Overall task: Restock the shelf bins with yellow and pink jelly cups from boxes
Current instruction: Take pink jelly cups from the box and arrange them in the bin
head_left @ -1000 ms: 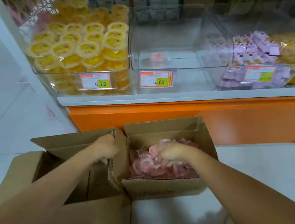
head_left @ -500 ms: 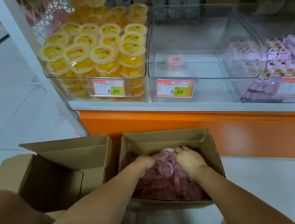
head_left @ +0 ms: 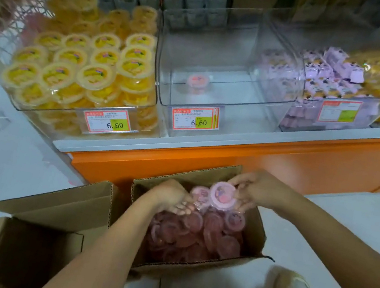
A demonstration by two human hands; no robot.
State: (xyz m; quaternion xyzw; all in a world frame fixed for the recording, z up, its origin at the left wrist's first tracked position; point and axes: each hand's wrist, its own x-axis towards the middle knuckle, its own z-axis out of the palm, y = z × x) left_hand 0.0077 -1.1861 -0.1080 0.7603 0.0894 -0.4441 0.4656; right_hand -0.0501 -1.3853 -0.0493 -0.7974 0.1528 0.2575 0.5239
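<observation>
While the shelf [head_left: 209, 144] carries a left bin [head_left: 148, 121] full of yellow jelly cups [head_left: 96, 76] and a middle bin [head_left: 261, 62] with a single pink cup [head_left: 198, 81] toward its left wall, the box [head_left: 258, 234] below holds the pink jelly cups [head_left: 193, 235]. Over its far edge, your right hand [head_left: 259, 191] pinches a lifted cup [head_left: 223, 196] by the rim. Your left hand [head_left: 169, 197] curls its fingers against a second cup [head_left: 201, 194]; whether it grips, I cannot tell.
</observation>
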